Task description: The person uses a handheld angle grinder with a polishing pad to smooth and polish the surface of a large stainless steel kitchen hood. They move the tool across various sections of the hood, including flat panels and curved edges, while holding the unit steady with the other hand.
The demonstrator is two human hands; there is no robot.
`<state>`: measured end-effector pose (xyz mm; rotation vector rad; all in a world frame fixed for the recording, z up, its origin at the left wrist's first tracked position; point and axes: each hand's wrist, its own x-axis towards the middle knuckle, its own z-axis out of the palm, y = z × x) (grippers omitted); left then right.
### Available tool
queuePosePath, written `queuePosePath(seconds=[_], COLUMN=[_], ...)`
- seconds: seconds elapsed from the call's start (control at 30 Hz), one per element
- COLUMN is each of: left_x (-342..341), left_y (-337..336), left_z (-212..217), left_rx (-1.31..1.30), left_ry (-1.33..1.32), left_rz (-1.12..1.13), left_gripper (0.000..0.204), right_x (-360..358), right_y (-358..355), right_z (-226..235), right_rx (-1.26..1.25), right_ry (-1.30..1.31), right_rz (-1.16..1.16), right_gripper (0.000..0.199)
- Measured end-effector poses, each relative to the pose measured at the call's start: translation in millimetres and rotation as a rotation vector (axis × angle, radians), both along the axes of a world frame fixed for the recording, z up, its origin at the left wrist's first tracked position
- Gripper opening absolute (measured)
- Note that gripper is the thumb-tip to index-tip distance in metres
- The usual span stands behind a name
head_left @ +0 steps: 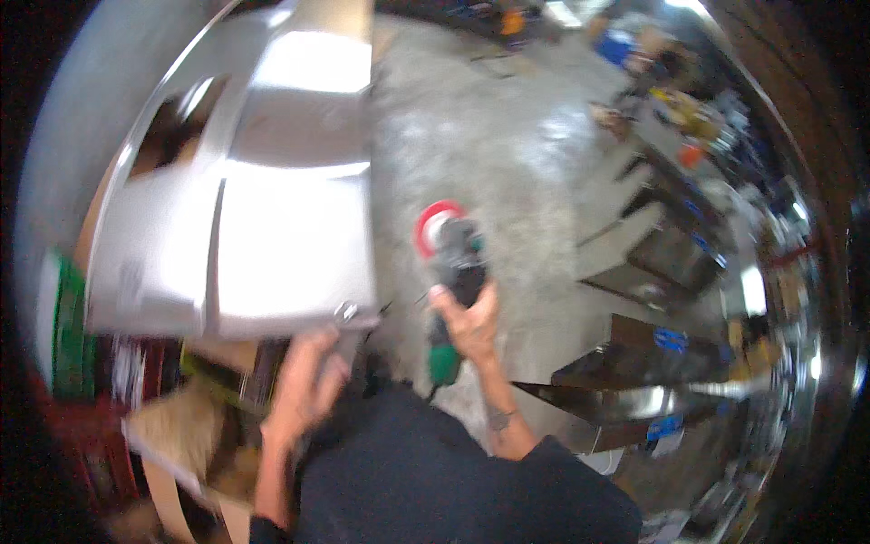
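A large, glossy silver metal panel (299, 245) with a lengthwise crease fills the left of the view, raised above the floor. My left hand (313, 376) is at its near edge, close to the right corner, with fingers curled against the edge; blur hides the exact grip. To the right of the panel and apart from it, my right hand (469, 317) is wrapped round an angle grinder (460, 254). This tool has a dark head, a green rear end and a round red-rimmed disc with a pale centre. The disc is over the floor, touching nothing I can see.
Several dark metal boxes or panels with blue tape (671, 341) stand along the right. Beyond them is blurred clutter (698, 118). An open cardboard box (181, 426) sits at the lower left, beside a green box (72, 331). Grey concrete floor (507, 163) lies between.
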<state>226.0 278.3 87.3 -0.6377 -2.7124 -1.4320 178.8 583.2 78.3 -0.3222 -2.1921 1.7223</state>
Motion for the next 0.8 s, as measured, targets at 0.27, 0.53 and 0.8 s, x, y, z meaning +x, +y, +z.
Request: queuePosePath(seconds=[0.27,0.53,0.8], left_x=[12.6,31.4,4.3], left_y=[80.4,54.1,-30.6], left_z=[-33.3,-11.8,15.6], left_rx=[0.067,0.056,-0.013], left_ry=[-0.359,-0.159,0.203], left_rz=[-0.418,-0.424,-0.410], left_gripper=[0.100,0.083,0.067], right_x=[3.7,49.1,65.4], right_y=[-33.3,-58.6,-80.0], right_z=[31.3,36.3,56.6], right_rx=[-0.459,-0.488,-0.516], right_ry=[0.201,0.244,0.220], right_rz=[-0.157,-0.290,-0.351], right_gripper=[0.040,0.038,0.036])
